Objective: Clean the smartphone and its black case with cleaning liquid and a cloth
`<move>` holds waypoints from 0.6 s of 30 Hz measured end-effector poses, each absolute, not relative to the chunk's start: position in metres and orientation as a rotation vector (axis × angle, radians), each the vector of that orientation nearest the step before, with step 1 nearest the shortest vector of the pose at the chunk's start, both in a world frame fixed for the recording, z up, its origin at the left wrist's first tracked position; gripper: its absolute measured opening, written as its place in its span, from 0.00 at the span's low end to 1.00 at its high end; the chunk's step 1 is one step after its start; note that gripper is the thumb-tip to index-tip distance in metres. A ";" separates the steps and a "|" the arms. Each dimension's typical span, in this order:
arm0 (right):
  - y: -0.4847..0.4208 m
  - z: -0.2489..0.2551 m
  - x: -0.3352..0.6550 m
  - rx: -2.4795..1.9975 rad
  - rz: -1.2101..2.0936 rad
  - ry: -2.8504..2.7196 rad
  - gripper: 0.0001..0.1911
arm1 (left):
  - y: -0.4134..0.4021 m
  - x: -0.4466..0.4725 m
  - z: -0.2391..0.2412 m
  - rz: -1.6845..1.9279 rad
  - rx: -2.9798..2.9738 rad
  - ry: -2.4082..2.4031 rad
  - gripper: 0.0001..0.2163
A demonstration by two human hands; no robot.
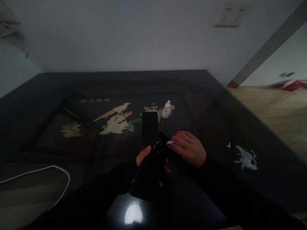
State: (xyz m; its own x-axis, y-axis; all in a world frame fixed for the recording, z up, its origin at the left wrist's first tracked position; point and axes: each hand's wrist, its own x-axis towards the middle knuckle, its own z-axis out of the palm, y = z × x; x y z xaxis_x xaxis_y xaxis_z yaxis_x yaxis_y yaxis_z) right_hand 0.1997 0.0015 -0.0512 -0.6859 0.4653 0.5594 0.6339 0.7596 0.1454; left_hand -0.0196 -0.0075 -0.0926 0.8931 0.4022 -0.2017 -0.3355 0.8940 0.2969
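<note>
My left hand (143, 156) is wrapped round a black phone case (150, 175), thumb on its near left edge and fingertips showing past its right side. Skin-coloured spots show through small openings near the case's upper end. My right hand (189, 148), with a ring on one finger, pinches a small piece of white tissue (170, 142) against the case's upper right edge. Just beyond the case, a black smartphone (150, 127) lies flat on the table. A small white dropper bottle (166, 110) stands upright to the phone's right.
The dark glossy table (124, 84) carries a bird-and-flower picture (115, 124). Crumpled white tissue (246, 158) lies at the right. A white cable (64, 172) curves at the left. Behind the table is a wall with a socket (232, 14).
</note>
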 end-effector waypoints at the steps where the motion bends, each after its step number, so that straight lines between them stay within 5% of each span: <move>1: 0.001 -0.051 0.199 -0.818 -0.453 -2.463 0.07 | -0.008 -0.020 -0.093 0.385 0.263 0.258 0.26; 11: -0.001 -0.051 0.196 -0.886 -0.379 -2.402 0.07 | -0.008 -0.020 -0.092 0.389 0.247 0.271 0.27; 18: 0.001 -0.044 0.190 -1.106 0.159 -2.077 0.12 | -0.011 -0.011 -0.090 0.471 0.287 0.236 0.24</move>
State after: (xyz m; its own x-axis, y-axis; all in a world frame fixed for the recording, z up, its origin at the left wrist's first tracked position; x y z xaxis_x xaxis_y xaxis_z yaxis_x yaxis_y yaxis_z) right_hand 0.1896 0.0007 -0.0440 -0.3325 0.7535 0.5672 0.6582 0.6161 -0.4326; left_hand -0.0111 -0.0108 -0.0899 0.8652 0.4762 -0.1570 -0.4104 0.8524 0.3239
